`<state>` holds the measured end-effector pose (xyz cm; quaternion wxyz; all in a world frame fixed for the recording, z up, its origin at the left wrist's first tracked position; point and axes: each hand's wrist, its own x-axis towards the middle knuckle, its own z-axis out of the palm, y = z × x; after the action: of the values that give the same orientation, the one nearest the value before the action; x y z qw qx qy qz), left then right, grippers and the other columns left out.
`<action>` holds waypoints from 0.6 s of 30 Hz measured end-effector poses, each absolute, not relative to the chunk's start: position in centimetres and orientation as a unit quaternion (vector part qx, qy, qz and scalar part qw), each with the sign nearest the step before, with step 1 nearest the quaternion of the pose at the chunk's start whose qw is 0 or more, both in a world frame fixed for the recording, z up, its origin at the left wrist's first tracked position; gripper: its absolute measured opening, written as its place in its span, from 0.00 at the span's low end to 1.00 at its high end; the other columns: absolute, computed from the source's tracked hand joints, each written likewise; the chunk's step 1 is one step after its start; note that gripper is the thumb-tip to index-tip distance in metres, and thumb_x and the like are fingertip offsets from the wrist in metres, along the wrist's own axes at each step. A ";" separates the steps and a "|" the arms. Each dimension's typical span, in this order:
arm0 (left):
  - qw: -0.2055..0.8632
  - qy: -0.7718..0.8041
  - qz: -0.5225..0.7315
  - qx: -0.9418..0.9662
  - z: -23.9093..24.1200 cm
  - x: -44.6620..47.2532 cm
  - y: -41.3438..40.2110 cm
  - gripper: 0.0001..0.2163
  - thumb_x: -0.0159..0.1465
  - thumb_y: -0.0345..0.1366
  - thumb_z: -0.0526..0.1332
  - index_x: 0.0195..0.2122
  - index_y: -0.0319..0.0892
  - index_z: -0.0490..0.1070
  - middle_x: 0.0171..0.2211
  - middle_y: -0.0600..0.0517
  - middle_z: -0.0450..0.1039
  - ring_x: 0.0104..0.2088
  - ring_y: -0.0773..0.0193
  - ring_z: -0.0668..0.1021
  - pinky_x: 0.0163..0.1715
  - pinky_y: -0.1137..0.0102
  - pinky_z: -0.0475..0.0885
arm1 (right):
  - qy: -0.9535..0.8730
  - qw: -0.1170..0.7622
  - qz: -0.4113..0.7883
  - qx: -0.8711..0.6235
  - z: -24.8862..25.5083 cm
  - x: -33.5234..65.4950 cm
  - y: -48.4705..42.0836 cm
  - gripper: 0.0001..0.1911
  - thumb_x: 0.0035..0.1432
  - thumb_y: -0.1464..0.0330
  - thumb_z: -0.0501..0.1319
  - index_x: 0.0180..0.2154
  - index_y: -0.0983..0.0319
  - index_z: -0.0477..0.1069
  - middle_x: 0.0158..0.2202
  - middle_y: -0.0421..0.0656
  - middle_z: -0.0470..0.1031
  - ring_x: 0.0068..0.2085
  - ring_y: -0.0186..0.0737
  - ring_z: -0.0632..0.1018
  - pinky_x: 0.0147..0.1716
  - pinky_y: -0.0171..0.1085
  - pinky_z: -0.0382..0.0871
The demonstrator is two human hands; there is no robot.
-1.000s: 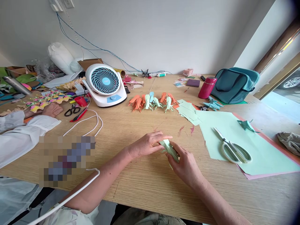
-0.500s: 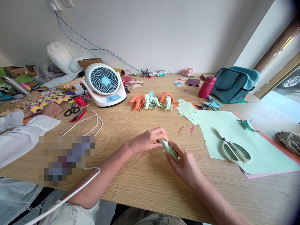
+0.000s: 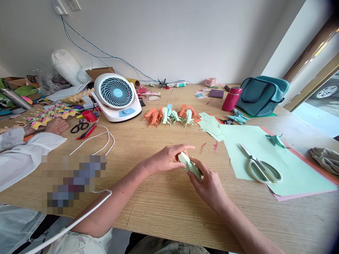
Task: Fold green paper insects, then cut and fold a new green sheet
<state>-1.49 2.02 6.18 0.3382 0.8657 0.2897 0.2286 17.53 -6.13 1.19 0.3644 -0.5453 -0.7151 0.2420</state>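
Observation:
A pale green folded-paper figure point(image 3: 191, 167) is held above the table between my two hands. My right hand point(image 3: 209, 183) pinches its near end with thumb and fingers. At the far end, my left hand point(image 3: 169, 158) has its thumb against the paper and its index finger stretched out over it; the other fingers are partly hidden behind the figure. Thin strips of paper show beside my left thumb. Beyond my hands stands a row of similar orange, blue and pale green paper figures point(image 3: 171, 114).
Cut paper pieces point(image 3: 210, 126) lie right of the row. White-handled scissors point(image 3: 262, 167) rest on large green sheets point(image 3: 238, 148). A fan point(image 3: 118, 97), a pink bottle point(image 3: 232, 99) and a teal bag point(image 3: 261, 97) stand behind. Another person's hand point(image 3: 57, 125) rests at the left.
My left index finger has lifted off the paper and straightened to the right, uncovering the figure's far end. My right hand keeps its pinch. The view has shifted slightly.

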 end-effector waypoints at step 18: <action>0.428 0.407 0.348 0.728 2.0 0.1 1.6 0.20 0.61 0.31 0.62 0.55 0.40 0.66 0.35 0.51 0.76 0.36 0.65 0.78 0.39 0.71 0.71 | -0.693 0.317 0.297 -0.575 1.8 18.6 -5.7 0.25 0.63 0.59 0.56 0.59 0.57 0.58 0.34 0.40 0.79 0.30 0.40 0.79 0.31 0.35 0.69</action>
<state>0.15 1.58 2.03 0.4275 0.7284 0.4071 0.3478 18.57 -5.73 1.79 0.3168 -0.5750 -0.6933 0.2973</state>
